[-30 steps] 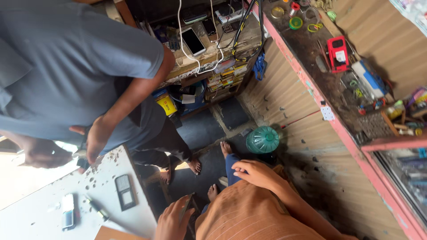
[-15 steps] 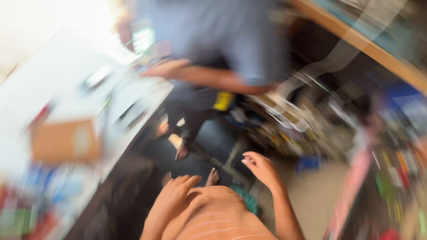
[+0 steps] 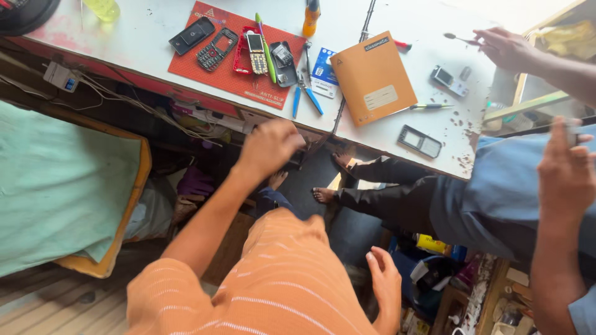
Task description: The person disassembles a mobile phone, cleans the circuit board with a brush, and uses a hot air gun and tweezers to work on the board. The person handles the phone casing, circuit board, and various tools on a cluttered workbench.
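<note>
Left hand at desk edge, right hand free by the lap.

L hand [image 3: 271, 146] curled loosely into a fist, nothing visible in it; it sits just below the desk [image 3: 155, 46] edge, under the red mat [image 3: 239, 53]. R hand [image 3: 386, 282] open w/ fingers spread, empty, low and well right of the mat, beside the orange-striped lap. On the mat: black phone [image 3: 193, 35], keypad phone [image 3: 213, 52], small phone in red shell [image 3: 254, 43], green pen [image 3: 266, 39]. Just right of mat: blue-handled pliers [image 3: 305, 93], then orange notebook [image 3: 372, 77]. Further right, phone frame [image 3: 420, 141] near desk edge. Another person's hands at far right: one [image 3: 509, 48] pinching a small tool over the desk, other [image 3: 566, 174] lower; can't tell its grip.
</note>
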